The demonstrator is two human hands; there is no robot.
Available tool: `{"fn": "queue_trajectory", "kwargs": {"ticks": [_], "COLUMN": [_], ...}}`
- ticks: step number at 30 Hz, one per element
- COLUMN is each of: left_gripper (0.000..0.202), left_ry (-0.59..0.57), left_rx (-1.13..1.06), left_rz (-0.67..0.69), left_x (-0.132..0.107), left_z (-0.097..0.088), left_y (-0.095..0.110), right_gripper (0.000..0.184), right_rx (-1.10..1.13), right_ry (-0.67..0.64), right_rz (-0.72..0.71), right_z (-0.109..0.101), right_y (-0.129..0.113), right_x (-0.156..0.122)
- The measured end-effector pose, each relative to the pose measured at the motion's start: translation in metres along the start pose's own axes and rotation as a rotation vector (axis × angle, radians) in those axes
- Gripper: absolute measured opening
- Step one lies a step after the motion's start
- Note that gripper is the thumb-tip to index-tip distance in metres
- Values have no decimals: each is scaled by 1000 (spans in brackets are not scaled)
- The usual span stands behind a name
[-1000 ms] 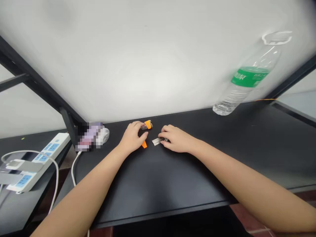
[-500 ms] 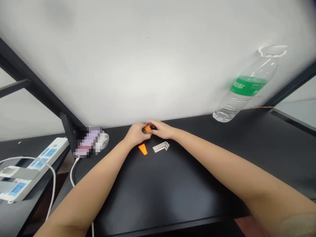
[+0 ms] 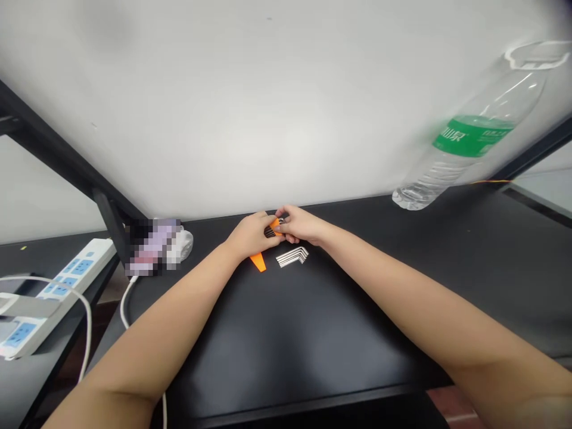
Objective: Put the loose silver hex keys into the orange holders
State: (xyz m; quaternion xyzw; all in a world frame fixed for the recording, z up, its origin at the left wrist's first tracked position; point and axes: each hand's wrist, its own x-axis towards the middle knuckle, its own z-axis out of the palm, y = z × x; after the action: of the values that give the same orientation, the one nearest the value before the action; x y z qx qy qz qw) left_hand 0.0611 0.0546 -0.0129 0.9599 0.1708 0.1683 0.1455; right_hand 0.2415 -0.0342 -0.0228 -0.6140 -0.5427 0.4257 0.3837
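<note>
Both hands meet at the far edge of a black table (image 3: 313,333), near the white wall. My left hand (image 3: 250,235) is closed round an orange holder (image 3: 274,226) with metal hex keys in it. My right hand (image 3: 300,224) pinches the same holder from the right side. Just in front of the hands lie a loose orange plastic piece (image 3: 258,261) and a small bundle of silver L-shaped hex keys (image 3: 292,257), both flat on the table and untouched.
A clear water bottle (image 3: 465,143) with a green label stands at the back right. A blurred purple and white object (image 3: 156,245) sits at the back left. A white power strip (image 3: 49,295) with cables lies on the neighbouring table, left.
My right hand let go of the silver hex key bundle, left it on the table, and moved up to join the left hand on the orange holder.
</note>
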Motion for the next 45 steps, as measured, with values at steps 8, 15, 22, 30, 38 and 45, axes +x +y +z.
{"fn": "queue_trajectory", "kwargs": {"ticks": [8, 15, 22, 30, 38, 45], "left_gripper": [24, 22, 17, 19, 17, 30], "left_ry": [46, 79, 71, 94, 89, 55], "left_rx": [15, 20, -9, -59, -57, 34], "left_rz": [-36, -109, -148, -105, -127, -169], "left_x": [1, 0, 0, 2, 1, -1], "left_z": [0, 4, 6, 9, 4, 0], "left_y": [-1, 5, 9, 7, 6, 5], "right_gripper": [23, 23, 33, 31, 32, 39], "right_rx": [-146, -368, -479, -449, -492, -683], "right_ry": [147, 294, 414, 415, 476, 494], "right_rz": [-81, -229, -197, -263, -237, -107], "right_z": [11, 16, 24, 20, 27, 14], "right_y": [-1, -6, 0, -2, 3, 9], "right_x": [-2, -6, -1, -1, 6, 7]}}
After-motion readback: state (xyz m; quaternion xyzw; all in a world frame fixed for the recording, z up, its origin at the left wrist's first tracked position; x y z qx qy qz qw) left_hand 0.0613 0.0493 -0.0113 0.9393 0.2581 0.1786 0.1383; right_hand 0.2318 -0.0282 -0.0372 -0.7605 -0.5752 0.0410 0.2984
